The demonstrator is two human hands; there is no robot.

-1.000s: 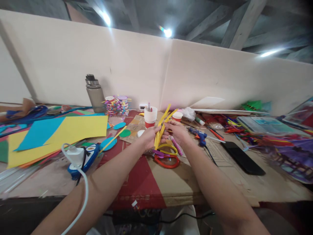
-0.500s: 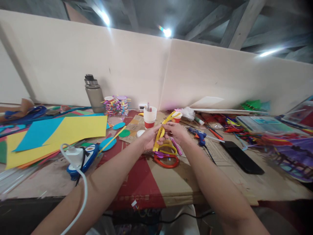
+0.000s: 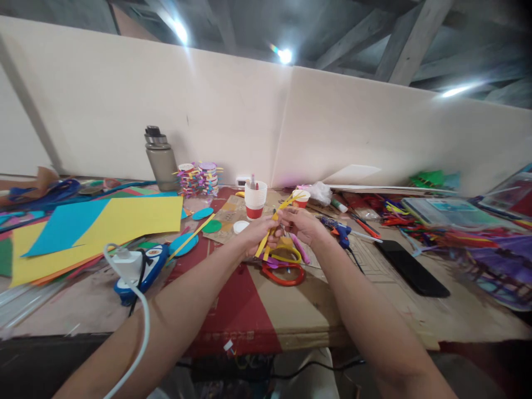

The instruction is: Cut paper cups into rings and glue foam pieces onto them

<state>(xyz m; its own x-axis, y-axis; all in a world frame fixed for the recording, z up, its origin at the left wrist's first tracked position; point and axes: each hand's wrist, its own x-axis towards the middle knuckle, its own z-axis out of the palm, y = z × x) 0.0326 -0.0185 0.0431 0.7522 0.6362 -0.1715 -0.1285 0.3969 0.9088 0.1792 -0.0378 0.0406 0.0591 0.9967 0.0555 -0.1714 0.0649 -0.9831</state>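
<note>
Above the middle of the table, my left hand (image 3: 256,237) is closed around several thin yellow paper strips (image 3: 268,237), which slant up to the right and hang below the fingers. My right hand (image 3: 302,224) is beside it, its fingertips pinched at the upper part of the same strips. Just under the hands lie scissors with a red-orange handle (image 3: 286,281) and a yellow handle loop (image 3: 295,255); their blades are hidden. A pink-purple stick-like thing (image 3: 301,249) and purple paper bits (image 3: 269,261) lie close by.
White-and-red stacked paper cups (image 3: 255,199) hold pens behind the hands. At left are coloured paper sheets (image 3: 137,216), a blue power strip (image 3: 152,269) with a white cable, and a bottle (image 3: 161,163). A glue gun (image 3: 338,230) and a black phone (image 3: 411,269) lie at right.
The yellow strips have fanned apart slightly at their lower ends. My left hand has turned a little, and my right fingers have shifted slightly along the strips.
</note>
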